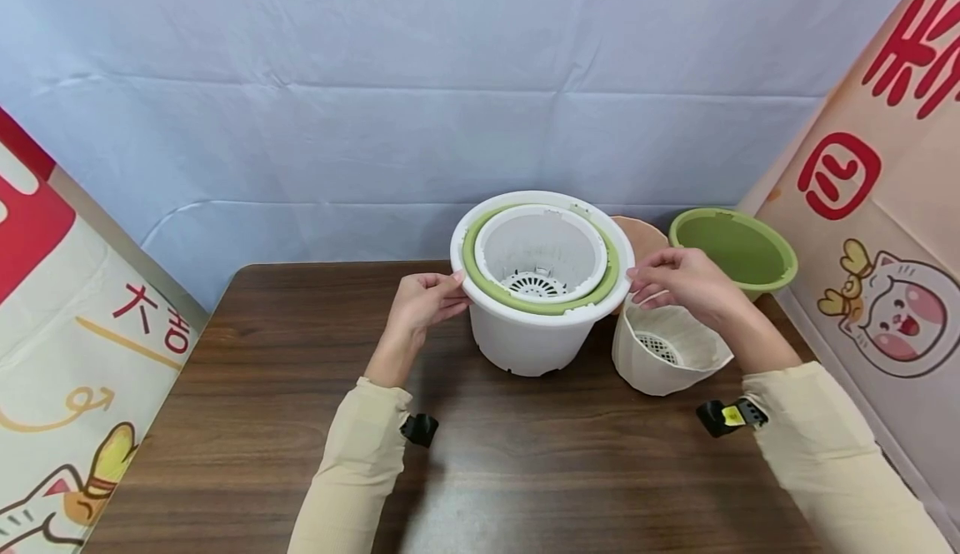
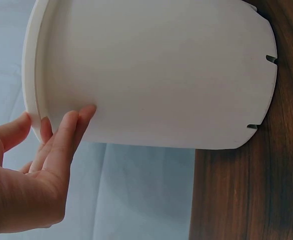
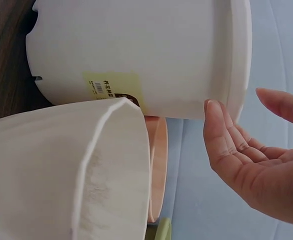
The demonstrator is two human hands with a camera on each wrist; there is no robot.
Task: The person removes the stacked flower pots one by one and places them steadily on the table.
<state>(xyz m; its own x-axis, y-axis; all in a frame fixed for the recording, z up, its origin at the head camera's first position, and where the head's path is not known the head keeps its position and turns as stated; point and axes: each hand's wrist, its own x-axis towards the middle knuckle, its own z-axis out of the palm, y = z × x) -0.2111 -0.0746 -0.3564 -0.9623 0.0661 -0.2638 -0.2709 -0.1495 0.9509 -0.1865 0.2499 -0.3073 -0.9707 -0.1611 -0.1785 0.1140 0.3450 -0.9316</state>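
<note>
A large white flower pot [image 1: 525, 344] stands upright on the table, with a green pot [image 1: 540, 307] nested inside it and a smaller white pot [image 1: 534, 233] innermost, its slotted bottom showing. At the left side of the big pot, my left hand [image 1: 423, 304] pinches the rim, thumb on the outer edge and fingers beneath. My right hand [image 3: 256, 170] is at the opposite side. Its fingertips touch or nearly touch the pot under the rim, while the thumb stands off from it. A yellow label [image 3: 114, 90] sticks to the big pot's wall.
Close to the right of the big pot is a cream faceted pot [image 1: 637, 362] with a grid bottom. Behind it are a peach-coloured pot [image 1: 643, 236] and a green pot [image 1: 738, 246]. A pale cloth [image 1: 360, 137] hangs behind the wooden table [image 1: 540, 462].
</note>
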